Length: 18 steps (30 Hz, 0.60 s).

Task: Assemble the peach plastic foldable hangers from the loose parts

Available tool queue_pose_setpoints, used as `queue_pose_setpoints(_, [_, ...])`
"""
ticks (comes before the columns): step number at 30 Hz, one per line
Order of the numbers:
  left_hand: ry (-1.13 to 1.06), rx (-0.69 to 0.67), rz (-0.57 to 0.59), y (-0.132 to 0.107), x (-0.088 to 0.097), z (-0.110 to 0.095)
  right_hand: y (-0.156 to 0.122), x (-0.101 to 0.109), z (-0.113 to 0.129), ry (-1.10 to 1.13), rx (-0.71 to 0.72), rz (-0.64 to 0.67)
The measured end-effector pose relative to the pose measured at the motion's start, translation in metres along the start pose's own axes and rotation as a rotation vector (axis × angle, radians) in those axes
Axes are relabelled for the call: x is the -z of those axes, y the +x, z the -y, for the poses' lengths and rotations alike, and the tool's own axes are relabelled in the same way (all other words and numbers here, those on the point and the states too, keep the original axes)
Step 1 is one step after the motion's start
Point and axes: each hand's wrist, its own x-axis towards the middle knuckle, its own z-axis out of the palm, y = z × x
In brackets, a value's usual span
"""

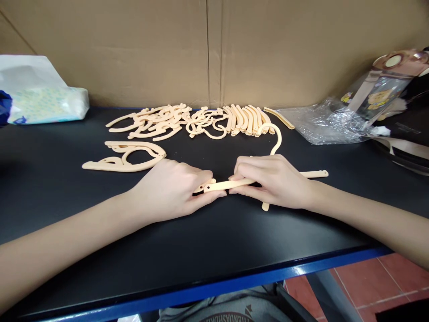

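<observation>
Pinched in my left hand [187,185] is the end of a cream plastic hanger piece [199,188], mostly hidden by the fingers. My right hand [271,181] is closed around a long cream hanger arm [223,185], whose holed end meets the piece at my left fingertips. Whether the two are joined, I cannot tell. A hanger hook [277,138] sticks up behind my right hand, and a straight cream strip [315,174] shows past its wrist side. Beside my left hand lies a folded hanger [134,167] with its hook tucked in.
Along the back of the black table [201,250] lie piles of curved hanger arms [154,120], loose hooks [203,120] and a row of bent arms [246,120]. A tissue pack [50,103] stands at left. Clear plastic wrap [325,123] and a bottle [382,89] are at right.
</observation>
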Motion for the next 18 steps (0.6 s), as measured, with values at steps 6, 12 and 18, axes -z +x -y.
queue_pose_setpoints(6, [0.011, 0.006, -0.018, -0.0003, -0.0008, -0.0005, -0.0003, 0.0006, 0.0, 0.011, -0.04, 0.042])
queue_pose_setpoints(12, [-0.018, 0.018, 0.007, 0.0009, 0.0012, -0.0022, -0.0017, 0.0002, -0.0008, 0.037, -0.061, 0.052])
queue_pose_setpoints(18, [-0.026, -0.011, -0.045, -0.0003, -0.0041, 0.0005, -0.0012, 0.0001, -0.0022, 0.042, -0.058, 0.047])
